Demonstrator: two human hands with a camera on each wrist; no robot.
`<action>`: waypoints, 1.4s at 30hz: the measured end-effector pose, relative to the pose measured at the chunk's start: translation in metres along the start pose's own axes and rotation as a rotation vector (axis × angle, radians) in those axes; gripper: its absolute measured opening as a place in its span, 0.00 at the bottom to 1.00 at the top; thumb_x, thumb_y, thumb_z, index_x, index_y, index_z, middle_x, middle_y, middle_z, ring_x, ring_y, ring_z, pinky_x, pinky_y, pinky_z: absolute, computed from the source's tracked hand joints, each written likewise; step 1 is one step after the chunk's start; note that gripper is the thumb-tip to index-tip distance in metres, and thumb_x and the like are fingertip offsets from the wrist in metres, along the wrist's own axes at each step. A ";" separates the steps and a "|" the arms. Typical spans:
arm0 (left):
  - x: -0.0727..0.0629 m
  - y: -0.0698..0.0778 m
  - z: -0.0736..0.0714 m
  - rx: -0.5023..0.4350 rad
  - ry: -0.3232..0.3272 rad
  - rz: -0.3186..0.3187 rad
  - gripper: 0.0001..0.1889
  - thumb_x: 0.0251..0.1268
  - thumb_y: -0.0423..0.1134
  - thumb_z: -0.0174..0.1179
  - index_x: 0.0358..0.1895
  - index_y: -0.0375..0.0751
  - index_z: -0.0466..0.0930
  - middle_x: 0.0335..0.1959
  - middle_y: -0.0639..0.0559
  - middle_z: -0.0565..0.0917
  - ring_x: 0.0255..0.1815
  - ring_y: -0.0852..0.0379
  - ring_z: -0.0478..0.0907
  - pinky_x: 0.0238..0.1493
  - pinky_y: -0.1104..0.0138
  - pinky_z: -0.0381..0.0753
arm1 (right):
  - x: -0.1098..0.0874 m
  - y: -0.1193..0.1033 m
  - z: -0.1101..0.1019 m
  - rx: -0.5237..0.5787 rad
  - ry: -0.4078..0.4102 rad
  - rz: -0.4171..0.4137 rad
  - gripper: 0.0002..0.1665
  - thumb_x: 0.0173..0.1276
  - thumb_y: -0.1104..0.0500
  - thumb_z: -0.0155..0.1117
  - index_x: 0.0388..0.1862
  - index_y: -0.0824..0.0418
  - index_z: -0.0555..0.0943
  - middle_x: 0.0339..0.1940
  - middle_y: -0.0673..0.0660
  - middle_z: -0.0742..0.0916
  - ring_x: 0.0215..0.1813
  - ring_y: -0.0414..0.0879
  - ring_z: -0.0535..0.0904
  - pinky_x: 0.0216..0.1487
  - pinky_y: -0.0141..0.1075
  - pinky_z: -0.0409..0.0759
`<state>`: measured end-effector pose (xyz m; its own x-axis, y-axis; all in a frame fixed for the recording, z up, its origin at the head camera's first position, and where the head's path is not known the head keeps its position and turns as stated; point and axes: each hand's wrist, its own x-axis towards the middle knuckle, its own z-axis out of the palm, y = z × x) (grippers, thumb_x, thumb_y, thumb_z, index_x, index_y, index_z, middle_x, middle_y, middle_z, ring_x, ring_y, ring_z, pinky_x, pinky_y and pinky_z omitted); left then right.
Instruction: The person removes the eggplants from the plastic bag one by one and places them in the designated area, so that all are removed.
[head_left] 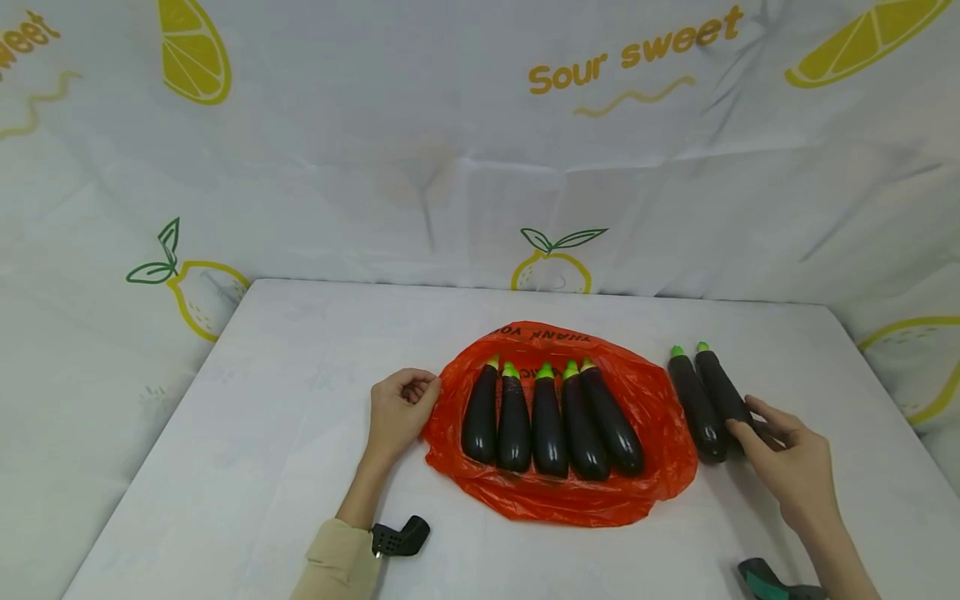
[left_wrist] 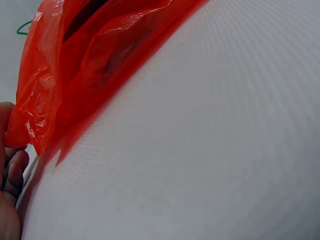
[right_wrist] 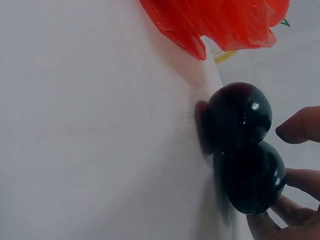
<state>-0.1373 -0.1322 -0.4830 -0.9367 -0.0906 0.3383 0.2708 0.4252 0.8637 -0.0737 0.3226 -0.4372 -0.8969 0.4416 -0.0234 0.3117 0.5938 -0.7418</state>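
Several dark eggplants point(head_left: 550, 425) with green tops lie side by side on a spread red plastic bag point(head_left: 495, 492). My left hand point(head_left: 405, 408) pinches the bag's left edge between thumb and fingers; in the left wrist view the red film point(left_wrist: 40, 110) hangs from the fingertips. On the right, two more eggplants lie next to each other on the table, the left one point(head_left: 697, 408) near the bag. My right hand point(head_left: 798, 462) reaches over the outer eggplant point(head_left: 720, 379). Its fingers touch that eggplant's outer side, while the thumb point(right_wrist: 302, 125) hovers above the pair, apart from them.
A white cloth covers the table point(head_left: 247, 467), and a white sheet with lemon prints point(head_left: 337, 192) hangs behind it. Dark wrist devices point(head_left: 401, 536) show at both forearms. The bag's right rim lies close to the loose pair of eggplants.
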 end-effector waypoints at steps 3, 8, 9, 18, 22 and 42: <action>0.000 0.000 0.000 0.000 0.000 -0.003 0.03 0.64 0.33 0.67 0.34 0.38 0.88 0.24 0.48 0.83 0.25 0.61 0.73 0.29 0.74 0.76 | 0.000 -0.003 0.000 -0.029 -0.015 0.032 0.36 0.73 0.47 0.64 0.73 0.64 0.72 0.72 0.74 0.74 0.52 0.38 0.79 0.31 0.08 0.66; 0.000 0.002 0.000 0.002 -0.001 -0.003 0.03 0.64 0.34 0.67 0.34 0.38 0.88 0.24 0.48 0.83 0.25 0.62 0.73 0.30 0.74 0.77 | -0.001 -0.004 -0.001 -0.037 0.002 0.025 0.37 0.71 0.45 0.65 0.72 0.65 0.74 0.72 0.74 0.75 0.51 0.35 0.77 0.33 0.07 0.63; 0.000 0.002 0.000 0.002 -0.001 -0.003 0.03 0.64 0.34 0.67 0.34 0.38 0.88 0.24 0.48 0.83 0.25 0.62 0.73 0.30 0.74 0.77 | -0.001 -0.003 0.000 -0.041 0.012 0.016 0.36 0.71 0.46 0.66 0.71 0.65 0.74 0.71 0.74 0.75 0.46 0.28 0.73 0.34 0.08 0.63; 0.000 0.002 0.000 -0.003 -0.004 -0.011 0.03 0.64 0.34 0.67 0.34 0.38 0.88 0.24 0.47 0.83 0.25 0.61 0.73 0.29 0.74 0.76 | -0.004 -0.003 0.000 -0.066 0.031 0.006 0.35 0.71 0.48 0.66 0.71 0.65 0.75 0.62 0.72 0.76 0.32 0.16 0.62 0.27 0.15 0.69; 0.000 0.002 -0.001 -0.002 -0.004 -0.008 0.03 0.64 0.33 0.67 0.34 0.38 0.88 0.24 0.48 0.83 0.25 0.61 0.73 0.29 0.74 0.76 | -0.004 -0.003 0.001 -0.080 0.022 0.031 0.35 0.71 0.47 0.65 0.71 0.63 0.75 0.62 0.71 0.75 0.32 0.19 0.62 0.27 0.17 0.69; 0.000 0.002 0.000 -0.018 -0.003 -0.005 0.03 0.64 0.33 0.67 0.33 0.37 0.88 0.23 0.47 0.83 0.25 0.61 0.73 0.29 0.75 0.76 | -0.007 -0.001 0.005 -0.048 0.063 -0.030 0.32 0.70 0.51 0.66 0.69 0.65 0.76 0.63 0.69 0.77 0.36 0.19 0.62 0.34 0.11 0.63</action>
<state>-0.1370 -0.1315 -0.4807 -0.9386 -0.0895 0.3331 0.2703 0.4089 0.8716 -0.0688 0.3154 -0.4402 -0.8849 0.4639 0.0415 0.3012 0.6380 -0.7087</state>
